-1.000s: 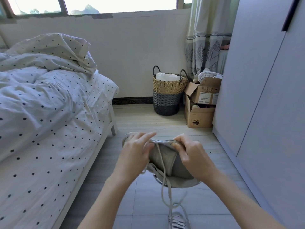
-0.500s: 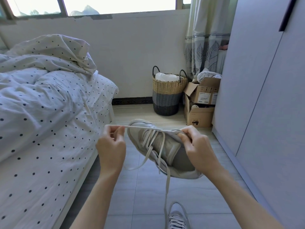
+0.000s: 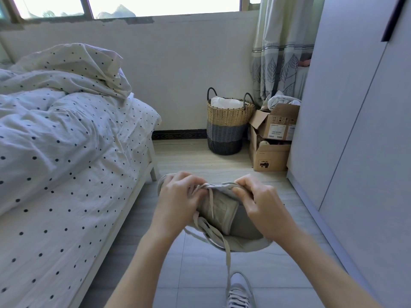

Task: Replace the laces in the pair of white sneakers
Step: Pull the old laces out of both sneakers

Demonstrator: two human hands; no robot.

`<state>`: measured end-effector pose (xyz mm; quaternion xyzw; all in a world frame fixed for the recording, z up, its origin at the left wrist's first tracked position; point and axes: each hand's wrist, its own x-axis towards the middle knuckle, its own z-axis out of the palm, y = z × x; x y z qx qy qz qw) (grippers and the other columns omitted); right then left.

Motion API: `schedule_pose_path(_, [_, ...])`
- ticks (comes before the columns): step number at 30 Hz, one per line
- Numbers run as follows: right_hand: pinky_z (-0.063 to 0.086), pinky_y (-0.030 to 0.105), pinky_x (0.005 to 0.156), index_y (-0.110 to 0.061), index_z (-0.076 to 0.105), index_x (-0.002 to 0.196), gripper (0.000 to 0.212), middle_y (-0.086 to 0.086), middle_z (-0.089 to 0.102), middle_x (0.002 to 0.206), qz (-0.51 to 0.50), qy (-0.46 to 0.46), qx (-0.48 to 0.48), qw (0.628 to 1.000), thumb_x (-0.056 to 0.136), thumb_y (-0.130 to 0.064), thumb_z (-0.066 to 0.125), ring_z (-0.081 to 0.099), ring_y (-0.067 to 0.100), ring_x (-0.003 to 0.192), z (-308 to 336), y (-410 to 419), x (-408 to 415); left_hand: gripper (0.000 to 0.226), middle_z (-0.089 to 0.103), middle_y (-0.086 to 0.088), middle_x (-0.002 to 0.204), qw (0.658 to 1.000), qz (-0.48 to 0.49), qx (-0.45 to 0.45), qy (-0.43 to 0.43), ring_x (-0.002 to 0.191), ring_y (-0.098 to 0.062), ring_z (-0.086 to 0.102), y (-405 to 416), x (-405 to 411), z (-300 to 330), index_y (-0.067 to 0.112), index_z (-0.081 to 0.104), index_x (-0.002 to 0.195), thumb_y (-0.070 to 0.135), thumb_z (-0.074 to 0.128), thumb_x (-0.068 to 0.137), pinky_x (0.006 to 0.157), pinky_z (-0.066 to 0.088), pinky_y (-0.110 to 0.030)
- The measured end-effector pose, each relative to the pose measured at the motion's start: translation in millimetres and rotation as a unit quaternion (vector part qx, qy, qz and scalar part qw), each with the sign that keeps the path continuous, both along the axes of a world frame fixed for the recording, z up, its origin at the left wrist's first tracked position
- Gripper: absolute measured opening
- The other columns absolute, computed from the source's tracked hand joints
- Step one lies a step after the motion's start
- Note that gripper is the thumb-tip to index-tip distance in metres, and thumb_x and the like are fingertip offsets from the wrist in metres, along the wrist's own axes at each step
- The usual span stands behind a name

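Both hands' fingers (image 3: 195, 185) on lace (image 3: 219, 186)

A single wide-angle view from the person's head looks forward and down along the floor (image 3: 255, 174) toward the far wall under the window (image 3: 155, 5). It sits close above both forearms, which rise from the bottom edge. The bed (image 3: 66, 163) fills the left side, the wardrobe (image 3: 355, 130) the right, their lines bowed by the lens.

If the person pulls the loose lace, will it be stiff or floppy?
Probably floppy: the lace hangs limp below the held sneaker. It looks flat, so likely easy to pinch, as the left hand does.
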<state>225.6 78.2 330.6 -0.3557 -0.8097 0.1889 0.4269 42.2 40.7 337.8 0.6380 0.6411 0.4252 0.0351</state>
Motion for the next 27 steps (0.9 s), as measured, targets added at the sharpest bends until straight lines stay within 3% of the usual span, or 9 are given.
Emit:
schedule_pose_path(6, [0.035, 0.014, 0.054, -0.012, 0.057, 0.087, 0.009, -0.014, 0.048, 0.058, 0.025, -0.011, -0.005, 1.0, 0.093, -0.018, 0.053, 0.049, 0.002, 0.057, 1.6, -2.3, -0.6, 0.007, 0.069, 0.014, 0.077, 0.996, -0.051, 0.043, -0.057, 0.086, -0.008, 0.056, -6.1, -10.0, 6.7, 0.021, 0.075, 0.078, 0.015, 0.073, 0.078, 0.081, 0.047, -0.031])
schedule_pose_path(8, [0.035, 0.016, 0.053, -0.013, 0.057, 0.086, 0.01, -0.011, 0.049, 0.057, 0.019, -0.007, -0.02, 1.0, 0.094, -0.018, 0.053, 0.047, 0.003, 0.056, -0.4, -0.5, -1.4, 0.008, 0.071, 0.01, 0.077, 0.986, -0.053, 0.056, -0.147, 0.082, -0.005, 0.064, -9.7, -1.5, 12.6, 0.014, 0.071, 0.079, 0.012, 0.066, 0.084, 0.078, 0.05, -0.028])
schedule_pose_path(11, [0.034, 0.016, 0.051, -0.014, 0.056, 0.083, 0.013, -0.011, 0.047, 0.054, -0.004, 0.01, -0.041, 0.999, 0.095, -0.017, 0.052, 0.047, 0.003, 0.052, -4.7, 3.3, -3.1, 0.014, 0.072, -0.006, 0.079, 0.934, -0.066, 0.1, -0.337, 0.08, -0.016, 0.07, -14.3, 4.5, 26.2, 0.004, 0.058, 0.084, 0.011, 0.05, 0.094, 0.076, 0.055, -0.026])
schedule_pose_path(13, [0.034, 0.017, 0.049, -0.013, 0.057, 0.083, 0.014, -0.009, 0.048, 0.052, -0.028, 0.023, -0.045, 0.998, 0.095, -0.017, 0.052, 0.048, 0.005, 0.052, -7.6, 6.7, -3.5, 0.016, 0.069, -0.006, 0.072, 0.914, -0.069, 0.106, -0.386, 0.072, -0.019, 0.069, -17.1, -2.5, 31.1, 0.003, 0.056, 0.087, 0.011, 0.045, 0.095, 0.071, 0.057, -0.027])
schedule_pose_path(17, [0.035, 0.014, 0.049, -0.011, 0.057, 0.087, 0.01, -0.012, 0.046, 0.051, -0.093, 0.056, -0.012, 0.994, 0.094, -0.016, 0.053, 0.051, 0.002, 0.054, -11.6, 12.7, 0.2, 0.038, 0.07, -0.004, 0.067, 0.952, -0.088, 0.012, -0.294, 0.068, -0.016, 0.066, -20.2, -8.1, 22.7, 0.008, 0.069, 0.066, 0.02, 0.047, 0.095, 0.069, 0.052, -0.024])
schedule_pose_path(19, [0.035, 0.011, 0.051, -0.01, 0.058, 0.09, 0.006, -0.015, 0.048, 0.056, -0.118, 0.075, 0.024, 0.99, 0.093, -0.013, 0.053, 0.053, -0.002, 0.058, -11.9, 14.1, 2.5, 0.046, 0.071, -0.002, 0.069, 0.959, -0.059, 0.017, -0.278, 0.073, -0.015, 0.067, -18.1, -4.8, 18.3, 0.011, 0.07, 0.059, 0.03, 0.047, 0.094, 0.071, 0.051, -0.024])
schedule_pose_path(23, [0.036, 0.007, 0.055, -0.009, 0.057, 0.095, 0.006, -0.018, 0.051, 0.065, -0.129, 0.112, 0.065, 0.983, 0.094, -0.012, 0.052, 0.053, -0.004, 0.063, -9.3, 12.2, 0.6, 0.018, 0.067, 0.007, 0.08, 0.974, 0.02, 0.009, -0.226, 0.079, -0.005, 0.064, -9.1, 4.1, 11.8, 0.023, 0.064, 0.081, 0.022, 0.052, 0.094, 0.073, 0.05, -0.016])
schedule_pose_path(27, [0.035, 0.003, 0.056, -0.01, 0.056, 0.095, 0.012, -0.02, 0.05, 0.07, -0.115, 0.144, 0.093, 0.979, 0.094, -0.018, 0.048, 0.052, -0.007, 0.064, -4.9, 6.0, -7.1, 0.003, 0.064, 0.001, 0.088, 0.959, 0.005, -0.079, -0.27, 0.087, -0.014, 0.062, -4.3, 14.3, 5.5, 0.02, 0.057, 0.09, 0.021, 0.055, 0.092, 0.081, 0.053, -0.03])
